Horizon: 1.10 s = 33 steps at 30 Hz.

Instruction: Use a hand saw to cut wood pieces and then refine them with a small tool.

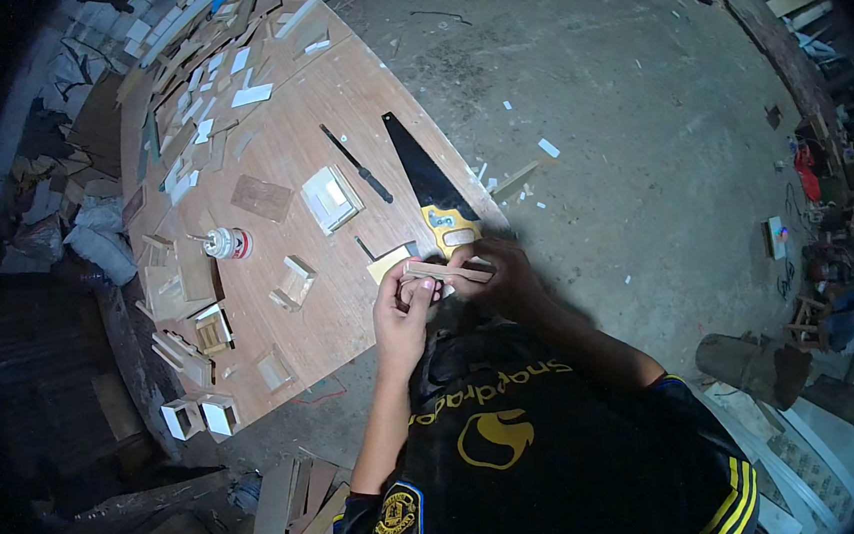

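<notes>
Over the table's near right edge, both my hands hold a small piece of wood (431, 270), which looks like thin strips lying together. My left hand (403, 314) has its thumb and fingers closed round the left end. Pinched in the fingers of my right hand (496, 274) is the right end, partly hidden by them. Just beyond my hands lies a handsaw (423, 177) with a black blade and a yellow handle. A yellowish flat piece (387, 264) is beside my left hand, partly covered. Farther off are a dark file (357, 164) and a stack of white-faced squares (332, 200).
A white-and-red glue bottle (229, 243) stands on the wooden table (325, 305), near a brown board (261, 197) and a small wooden frame (293, 284). Small open boxes (220, 414) sit at the left corner. Offcuts (251, 95) cover the far end. Scraps dot the concrete floor (619, 151).
</notes>
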Each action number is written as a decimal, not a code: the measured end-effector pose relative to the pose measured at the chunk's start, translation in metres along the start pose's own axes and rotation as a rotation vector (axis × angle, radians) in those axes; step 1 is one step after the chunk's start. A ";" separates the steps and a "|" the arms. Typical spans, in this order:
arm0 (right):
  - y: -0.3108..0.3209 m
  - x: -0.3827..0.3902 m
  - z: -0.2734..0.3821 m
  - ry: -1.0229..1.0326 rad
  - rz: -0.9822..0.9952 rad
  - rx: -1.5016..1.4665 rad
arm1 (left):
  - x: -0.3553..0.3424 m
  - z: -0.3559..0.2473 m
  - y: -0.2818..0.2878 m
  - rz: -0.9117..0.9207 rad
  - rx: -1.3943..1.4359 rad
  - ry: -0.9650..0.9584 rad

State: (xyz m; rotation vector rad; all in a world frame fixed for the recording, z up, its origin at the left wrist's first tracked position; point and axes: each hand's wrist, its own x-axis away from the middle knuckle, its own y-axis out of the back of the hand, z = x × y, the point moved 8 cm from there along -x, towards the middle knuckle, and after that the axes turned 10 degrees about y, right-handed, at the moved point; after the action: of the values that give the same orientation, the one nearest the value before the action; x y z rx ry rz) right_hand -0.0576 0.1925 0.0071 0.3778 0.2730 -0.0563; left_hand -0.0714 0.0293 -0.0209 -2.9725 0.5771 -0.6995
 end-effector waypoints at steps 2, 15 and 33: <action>-0.001 0.003 0.012 0.277 -0.030 0.181 | 0.002 -0.010 -0.001 -0.101 0.053 -0.055; 0.014 -0.019 0.041 0.392 -0.376 0.162 | -0.013 -0.017 -0.022 -0.240 0.361 -0.122; 0.005 -0.012 0.071 0.418 -0.062 0.182 | 0.020 -0.052 -0.008 -0.320 0.152 -0.164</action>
State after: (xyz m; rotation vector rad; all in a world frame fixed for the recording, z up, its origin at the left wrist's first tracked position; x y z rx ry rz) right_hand -0.0506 0.1708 0.0750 0.5619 0.6954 -0.0628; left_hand -0.0747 0.0318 0.0348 -2.9666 0.0359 -0.4805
